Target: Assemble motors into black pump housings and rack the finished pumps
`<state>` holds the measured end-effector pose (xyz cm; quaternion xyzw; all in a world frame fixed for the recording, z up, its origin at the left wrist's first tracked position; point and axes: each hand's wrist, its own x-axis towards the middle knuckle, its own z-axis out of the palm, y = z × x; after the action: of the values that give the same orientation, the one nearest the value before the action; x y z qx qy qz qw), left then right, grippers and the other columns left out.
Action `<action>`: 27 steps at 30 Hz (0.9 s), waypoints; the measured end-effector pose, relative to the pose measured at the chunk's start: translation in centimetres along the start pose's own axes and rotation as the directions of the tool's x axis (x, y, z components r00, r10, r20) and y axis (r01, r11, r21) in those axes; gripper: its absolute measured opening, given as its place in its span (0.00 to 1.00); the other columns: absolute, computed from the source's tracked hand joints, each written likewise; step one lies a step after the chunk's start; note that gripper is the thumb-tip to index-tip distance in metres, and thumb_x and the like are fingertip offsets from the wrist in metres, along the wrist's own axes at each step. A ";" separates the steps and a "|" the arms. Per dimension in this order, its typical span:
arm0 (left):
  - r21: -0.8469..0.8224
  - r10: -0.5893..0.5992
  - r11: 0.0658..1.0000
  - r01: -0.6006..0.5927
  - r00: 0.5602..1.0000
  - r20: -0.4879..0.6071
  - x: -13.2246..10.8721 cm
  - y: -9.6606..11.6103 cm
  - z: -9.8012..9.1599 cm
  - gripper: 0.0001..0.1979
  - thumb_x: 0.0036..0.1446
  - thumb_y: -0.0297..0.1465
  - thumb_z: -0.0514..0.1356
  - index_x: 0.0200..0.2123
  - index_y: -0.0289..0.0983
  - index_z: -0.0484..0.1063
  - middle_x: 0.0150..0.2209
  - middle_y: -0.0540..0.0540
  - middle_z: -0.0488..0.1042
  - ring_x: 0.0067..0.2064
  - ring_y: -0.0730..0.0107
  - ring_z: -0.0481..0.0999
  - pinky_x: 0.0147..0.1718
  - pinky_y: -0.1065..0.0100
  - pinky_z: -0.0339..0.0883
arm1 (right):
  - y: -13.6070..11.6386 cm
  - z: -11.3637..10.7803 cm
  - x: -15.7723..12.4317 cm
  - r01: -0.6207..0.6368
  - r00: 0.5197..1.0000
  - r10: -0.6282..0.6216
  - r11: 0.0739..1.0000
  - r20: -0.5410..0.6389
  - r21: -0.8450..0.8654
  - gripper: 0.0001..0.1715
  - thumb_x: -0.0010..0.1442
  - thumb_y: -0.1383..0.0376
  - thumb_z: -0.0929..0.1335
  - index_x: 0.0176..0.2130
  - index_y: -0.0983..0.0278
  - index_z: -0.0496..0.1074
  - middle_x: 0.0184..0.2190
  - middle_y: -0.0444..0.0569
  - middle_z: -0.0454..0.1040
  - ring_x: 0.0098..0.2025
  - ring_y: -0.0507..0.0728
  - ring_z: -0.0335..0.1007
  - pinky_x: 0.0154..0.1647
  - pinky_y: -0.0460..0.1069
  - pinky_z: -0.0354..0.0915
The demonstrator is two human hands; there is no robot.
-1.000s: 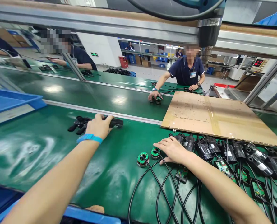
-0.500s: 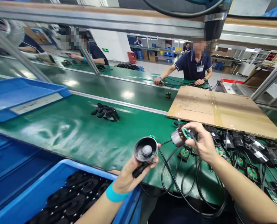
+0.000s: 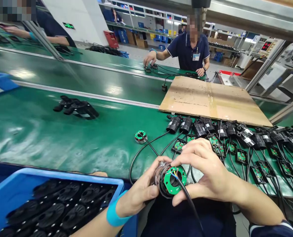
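Both hands clamp one small round motor assembly [image 3: 168, 179] low in the centre of the view: the left hand [image 3: 138, 192] wraps its fingers around the dark, ribbed cylindrical housing from nine o'clock, while the right hand [image 3: 205, 172] pinches the flat green ring-shaped circuit board [image 3: 174, 176] against its face from three o'clock, thumb below, fingers curled over the top. Thin coloured wires meet the ring's upper edge, and a smooth black cable [image 3: 189, 205] trails off toward five o'clock. A turquoise wristband [image 3: 114, 214] circles the left wrist. At twelve o'clock from the hands, a second green ring part [image 3: 140, 136] lies flat on the glossy green conveyor belt [image 3: 37, 131], its own cable looping away. Toward two o'clock, a row of black cylindrical connectors [image 3: 210, 126] with small green boards sits beside a flat brown cardboard sheet [image 3: 210, 98]. At ten o'clock a dark plastic bundle [image 3: 76, 108] rests on the belt. At eight o'clock a blue plastic bin [image 3: 55, 179] holds matte black finned rotors [image 3: 62, 207]. Across the line, another person's hand [image 3: 150, 58] touches cabled parts.
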<state>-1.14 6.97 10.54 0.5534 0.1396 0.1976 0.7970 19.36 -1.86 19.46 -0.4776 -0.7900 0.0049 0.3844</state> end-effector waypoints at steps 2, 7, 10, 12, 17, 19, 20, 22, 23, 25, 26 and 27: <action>-0.065 -0.028 0.998 0.027 1.000 -0.011 0.0 -0.7 0.2 0.37 0.50 0.56 0.67 0.58 0.45 0.67 0.51 0.44 0.73 0.50 0.54 0.73 0.48 0.60 0.67 | 0.2 0.0 -0.5 -0.030 0.999 0.029 0.996 0.014 0.080 0.28 0.57 0.48 0.77 0.50 0.59 0.71 0.42 0.46 0.77 0.47 0.55 0.73 0.54 0.53 0.66; -0.179 -0.080 0.981 0.075 0.997 -0.017 0.1 -2.3 1.0 0.36 0.50 0.53 0.68 0.59 0.46 0.68 0.58 0.43 0.72 0.58 0.47 0.72 0.53 0.56 0.68 | 0.6 1.4 -3.0 -0.059 0.995 0.068 0.991 -0.071 0.123 0.30 0.58 0.48 0.77 0.49 0.60 0.67 0.44 0.49 0.78 0.48 0.56 0.75 0.53 0.53 0.68; -0.197 -0.143 0.970 0.142 0.990 0.008 0.6 -2.7 1.9 0.37 0.50 0.54 0.69 0.60 0.48 0.68 0.60 0.44 0.71 0.63 0.45 0.68 0.57 0.53 0.67 | 1.2 3.1 -5.0 -0.003 0.992 0.010 0.999 -0.127 0.049 0.42 0.55 0.46 0.77 0.58 0.59 0.62 0.49 0.53 0.79 0.55 0.61 0.75 0.59 0.58 0.69; -0.170 -0.169 0.970 0.171 0.985 0.027 1.3 -2.7 2.6 0.37 0.51 0.55 0.67 0.61 0.48 0.68 0.60 0.43 0.72 0.63 0.44 0.68 0.60 0.51 0.65 | 1.6 3.7 -6.2 0.005 0.986 0.006 0.998 -0.168 0.065 0.48 0.56 0.48 0.78 0.64 0.60 0.56 0.50 0.56 0.78 0.57 0.62 0.75 0.58 0.57 0.71; 0.113 0.010 0.993 -0.014 0.999 0.033 3.8 -2.8 2.6 0.41 0.54 0.60 0.61 0.67 0.49 0.62 0.67 0.39 0.63 0.59 0.48 0.73 0.56 0.52 0.70 | 0.8 0.3 -8.6 -0.153 0.933 0.184 0.981 -0.309 0.122 0.44 0.61 0.53 0.76 0.66 0.57 0.54 0.50 0.54 0.78 0.51 0.59 0.79 0.53 0.54 0.77; 0.253 0.124 0.963 -0.089 0.984 -0.127 4.5 -3.2 2.0 0.36 0.59 0.57 0.59 0.65 0.48 0.63 0.66 0.38 0.64 0.53 0.55 0.77 0.49 0.57 0.73 | 0.2 -1.9 -9.3 -0.273 0.835 0.300 0.954 -0.461 0.124 0.46 0.61 0.50 0.75 0.68 0.53 0.52 0.51 0.54 0.77 0.50 0.62 0.80 0.53 0.60 0.77; 0.321 0.180 0.941 -0.103 0.959 -0.218 4.7 -3.5 1.6 0.31 0.61 0.54 0.59 0.62 0.46 0.65 0.63 0.38 0.67 0.49 0.58 0.78 0.46 0.59 0.73 | 0.1 -2.8 -9.8 -0.312 0.772 0.335 0.940 -0.540 0.138 0.47 0.62 0.49 0.74 0.69 0.53 0.50 0.51 0.55 0.76 0.51 0.63 0.79 0.54 0.63 0.77; 0.437 0.267 0.893 -0.105 0.906 -0.327 4.9 -4.1 1.1 0.24 0.62 0.50 0.60 0.55 0.42 0.68 0.55 0.39 0.74 0.44 0.62 0.79 0.44 0.61 0.73 | 0.4 -3.4 -10.7 -0.341 0.665 0.355 0.927 -0.657 0.156 0.47 0.63 0.47 0.73 0.69 0.54 0.50 0.53 0.56 0.75 0.53 0.66 0.78 0.56 0.67 0.74; 0.481 0.301 0.870 -0.110 0.891 -0.339 5.0 -4.3 1.0 0.22 0.62 0.49 0.61 0.52 0.41 0.69 0.51 0.39 0.75 0.42 0.62 0.79 0.44 0.61 0.74 | 0.9 -3.2 -11.3 -0.360 0.654 0.363 0.921 -0.664 0.149 0.46 0.63 0.47 0.73 0.69 0.55 0.52 0.53 0.57 0.74 0.55 0.66 0.77 0.57 0.67 0.73; 0.534 0.349 0.835 -0.131 0.877 -0.330 5.2 -4.7 0.9 0.21 0.61 0.49 0.62 0.49 0.41 0.69 0.49 0.40 0.76 0.41 0.63 0.79 0.45 0.60 0.75 | 2.4 -1.6 -12.5 -0.415 0.736 0.398 0.904 -0.547 0.100 0.41 0.62 0.49 0.73 0.66 0.57 0.58 0.54 0.57 0.75 0.56 0.65 0.76 0.59 0.63 0.73; 0.543 0.367 0.828 -0.143 0.870 -0.331 5.3 -4.7 0.9 0.21 0.61 0.49 0.62 0.49 0.41 0.69 0.48 0.41 0.76 0.41 0.63 0.79 0.44 0.60 0.75 | 3.3 -0.5 -13.1 -0.435 0.794 0.414 0.898 -0.444 0.059 0.39 0.63 0.51 0.74 0.65 0.57 0.60 0.55 0.56 0.75 0.56 0.64 0.76 0.58 0.60 0.73; 0.544 0.381 0.825 -0.151 0.861 -0.338 5.5 -4.8 0.9 0.21 0.61 0.49 0.62 0.49 0.41 0.69 0.48 0.41 0.77 0.40 0.63 0.79 0.44 0.60 0.76 | 4.1 0.6 -13.6 -0.448 0.842 0.427 0.894 -0.330 0.014 0.37 0.63 0.53 0.74 0.65 0.58 0.62 0.55 0.56 0.76 0.56 0.63 0.76 0.58 0.58 0.73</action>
<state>4.88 7.28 6.37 0.6964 0.2784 0.3844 0.5383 25.43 -9.74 9.29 -0.6514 -0.5855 -0.0112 0.4824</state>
